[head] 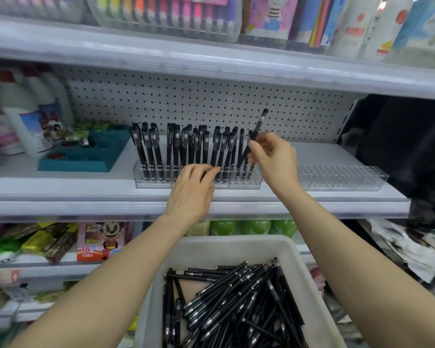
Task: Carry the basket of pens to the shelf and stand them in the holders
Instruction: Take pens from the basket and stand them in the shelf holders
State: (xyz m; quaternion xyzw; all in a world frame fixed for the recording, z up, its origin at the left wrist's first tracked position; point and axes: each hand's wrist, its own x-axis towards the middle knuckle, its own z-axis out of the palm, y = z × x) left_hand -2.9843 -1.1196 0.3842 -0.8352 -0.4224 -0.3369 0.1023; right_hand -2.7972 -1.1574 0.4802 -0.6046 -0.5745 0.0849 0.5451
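Your right hand [274, 156] pinches one black pen [258, 131] between thumb and fingertips, cap up and leaning to the right, its lower end just above the right end of the clear holder [152, 183] on the shelf [86, 197]. Bring the pen upright before you lower it, so the tip finds a free hole instead of knocking the standing pens [176, 146] beside it. Your left hand [194, 189] lies on the holder's front edge with its fingers bent among the pen bases; whether it grips anything cannot be told, so use it to steady the holder while you push down. The basket [236, 243] sits just below your arms, full of loose pens [236, 305]. This holder looks nearly full, so the empty holder [342, 177] to the right is likely next
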